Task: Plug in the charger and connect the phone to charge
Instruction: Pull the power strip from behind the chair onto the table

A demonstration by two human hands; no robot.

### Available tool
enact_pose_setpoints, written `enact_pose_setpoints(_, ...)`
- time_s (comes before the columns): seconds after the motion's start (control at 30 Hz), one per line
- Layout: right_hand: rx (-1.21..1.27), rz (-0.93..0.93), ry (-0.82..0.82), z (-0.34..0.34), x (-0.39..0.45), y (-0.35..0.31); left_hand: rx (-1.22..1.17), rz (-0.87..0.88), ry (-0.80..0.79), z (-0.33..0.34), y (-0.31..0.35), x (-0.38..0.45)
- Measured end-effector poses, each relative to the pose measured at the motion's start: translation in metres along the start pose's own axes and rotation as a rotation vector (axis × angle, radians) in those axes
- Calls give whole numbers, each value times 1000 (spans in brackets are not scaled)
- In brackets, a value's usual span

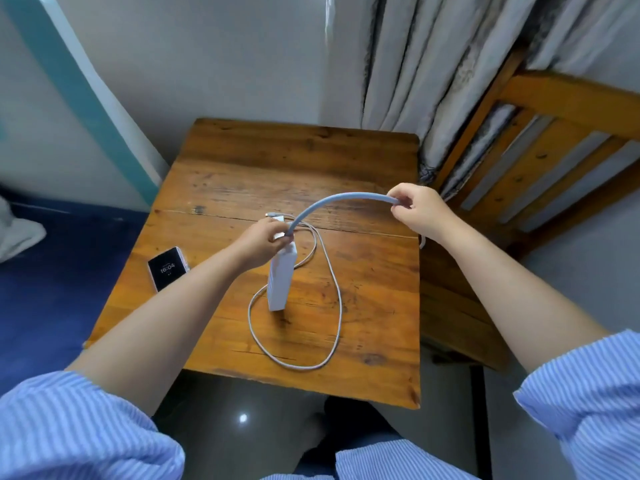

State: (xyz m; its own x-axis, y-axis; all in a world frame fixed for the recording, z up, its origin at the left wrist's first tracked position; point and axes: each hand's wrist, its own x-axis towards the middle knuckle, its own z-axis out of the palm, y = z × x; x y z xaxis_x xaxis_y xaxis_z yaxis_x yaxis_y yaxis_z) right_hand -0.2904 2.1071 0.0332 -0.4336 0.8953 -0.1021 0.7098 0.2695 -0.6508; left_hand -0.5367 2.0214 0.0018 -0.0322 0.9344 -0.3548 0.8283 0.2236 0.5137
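Observation:
A white power strip (281,278) stands on end in the middle of the wooden table (363,168). My left hand (265,242) grips its top end. A thick grey-blue cord (332,200) arcs from that end to my right hand (417,211), which pinches it above the table's right side. A thin white charging cable (334,292) lies looped on the table around the strip, its plug end (272,215) just beyond my left hand. The phone (168,268) lies face up, screen lit, at the table's left edge.
A wooden slatted chair (540,157) stands right of the table, against grey curtains (433,64). A bed with a dark blue sheet (52,271) borders the table's left edge. Dark glossy floor lies below the near edge.

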Motion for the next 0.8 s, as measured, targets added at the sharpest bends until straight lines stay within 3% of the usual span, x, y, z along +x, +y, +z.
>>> enact_pose_setpoints(0.1,18,-43,-57,-3,14,1,61,58,-77,-9,14,19)
enact_pose_setpoints(0.27,54,-106,-93,-12,33,15,286,141,-55,-38,32,57)
enact_pose_setpoints(0.53,-62,143,44,17,81,48,818,308,-54,-69,60,164)
enact_pose_setpoints(0.8,-306,434,118,53,128,80,983,345,-55,-25,59,261)
